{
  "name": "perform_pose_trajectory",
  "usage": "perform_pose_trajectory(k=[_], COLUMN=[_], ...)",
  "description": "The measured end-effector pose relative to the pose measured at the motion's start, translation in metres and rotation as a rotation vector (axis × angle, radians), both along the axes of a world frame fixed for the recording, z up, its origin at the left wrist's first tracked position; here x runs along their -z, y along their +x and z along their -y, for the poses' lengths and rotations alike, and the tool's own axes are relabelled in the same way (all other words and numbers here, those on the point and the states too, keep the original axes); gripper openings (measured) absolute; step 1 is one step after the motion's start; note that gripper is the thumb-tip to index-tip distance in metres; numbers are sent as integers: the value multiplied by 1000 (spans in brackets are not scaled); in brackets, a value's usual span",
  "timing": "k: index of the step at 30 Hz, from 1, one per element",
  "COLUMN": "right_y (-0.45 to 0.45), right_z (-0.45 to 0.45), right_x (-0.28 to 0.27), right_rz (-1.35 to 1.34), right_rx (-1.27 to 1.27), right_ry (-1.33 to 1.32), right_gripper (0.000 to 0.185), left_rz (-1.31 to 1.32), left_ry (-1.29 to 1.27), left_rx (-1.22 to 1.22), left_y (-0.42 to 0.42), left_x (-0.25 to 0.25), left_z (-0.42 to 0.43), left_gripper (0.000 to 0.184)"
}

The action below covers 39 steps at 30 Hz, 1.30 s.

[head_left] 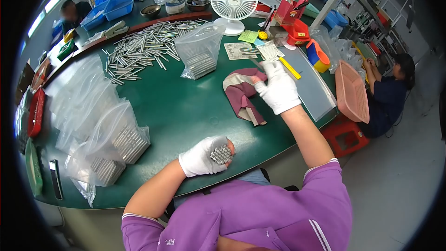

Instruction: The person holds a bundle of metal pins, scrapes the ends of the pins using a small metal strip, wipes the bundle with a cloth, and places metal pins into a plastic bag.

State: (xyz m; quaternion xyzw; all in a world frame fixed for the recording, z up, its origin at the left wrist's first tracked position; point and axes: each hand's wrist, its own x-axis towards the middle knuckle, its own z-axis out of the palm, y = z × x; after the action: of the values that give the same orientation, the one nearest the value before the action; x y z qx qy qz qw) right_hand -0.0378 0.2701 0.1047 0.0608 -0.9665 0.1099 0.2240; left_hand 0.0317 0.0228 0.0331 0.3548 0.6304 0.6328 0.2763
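My left hand [204,157], in a white glove with bare fingertips, is wrapped round a tight bundle of thin metal rods [220,155], their round ends facing up. Gloved in white too, my right hand [278,88] is over the right side of a maroon and beige cloth [241,94], its thumb and fingers apart. A short grey strip [256,63] shows by its fingertips; whether they touch it I cannot tell. Just beyond, a few rods [250,50] lie on a paper slip [234,52]. A clear bag of rods [200,62] stands farther back.
A large pile of loose rods [144,44] lies at the back left. Bags of rods [130,142] lie at the left. A white fan [233,0], a yellow cutter [290,68], a tape dispenser [318,56] and a pink basket [351,93] are around. Co-workers sit left and right.
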Motion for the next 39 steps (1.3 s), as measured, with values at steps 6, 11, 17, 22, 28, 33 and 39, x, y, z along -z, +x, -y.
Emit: perform_pose_trajectory(k=[6,11,17,22,28,33,39], right_y=[-17,-45,-12,79,188,233,154], right_z=[42,31,-16,-56,-136,-170,-122], right_x=[69,82,70,61,54,15,-20], right_rz=[220,82,195,234,649,330,-196], right_rx=[-202,-115,248,492,809,902,355], right_ry=[9,-38,-15,-46,20,-41,-47], right_gripper=[47,24,27,30,29,33,28], left_rz=[-43,152,103,116,-27,56,37], left_ry=[3,-9,23,-34,-49,-35,19], left_rx=[10,25,17,-20,-86,-133,-256], left_y=[-1,2,2,3,6,6,1], left_x=[-5,3,2,-5,-1,0,7], left_z=[0,3,2,0,-1,-6,-10], left_gripper=[27,36,34,32,29,24,23])
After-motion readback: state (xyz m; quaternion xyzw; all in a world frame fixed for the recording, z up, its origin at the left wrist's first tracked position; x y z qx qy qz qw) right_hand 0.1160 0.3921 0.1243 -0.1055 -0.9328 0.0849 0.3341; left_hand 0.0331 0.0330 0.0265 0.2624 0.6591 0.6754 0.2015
